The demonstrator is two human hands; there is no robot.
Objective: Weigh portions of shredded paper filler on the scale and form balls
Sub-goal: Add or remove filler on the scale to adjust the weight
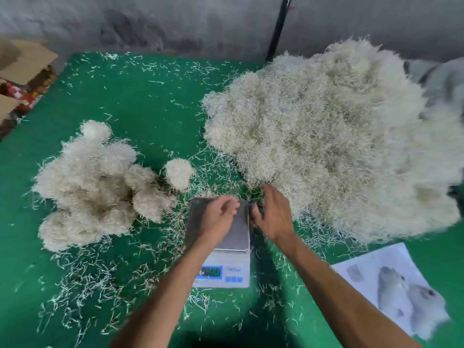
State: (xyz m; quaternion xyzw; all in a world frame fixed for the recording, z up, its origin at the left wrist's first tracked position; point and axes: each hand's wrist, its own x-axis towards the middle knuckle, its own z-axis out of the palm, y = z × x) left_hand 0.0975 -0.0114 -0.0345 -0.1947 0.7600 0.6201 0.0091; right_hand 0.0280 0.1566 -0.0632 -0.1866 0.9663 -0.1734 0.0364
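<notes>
Left hand loosely curled, right hand open, both empty above scale; stray shreds could skew our reading.

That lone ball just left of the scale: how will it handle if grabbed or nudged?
The ball is probably very light and springy, being loose shredded strands. Round, so a nudge may roll it. It likely sheds; stray shreds litter the green table.

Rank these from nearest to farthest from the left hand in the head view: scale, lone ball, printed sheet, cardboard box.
1. Scale: directly under the left hand.
2. Lone ball: just beyond the hand, to its left.
3. Printed sheet: on the near right of the table.
4. Cardboard box: far left corner, off the table edge.
</notes>
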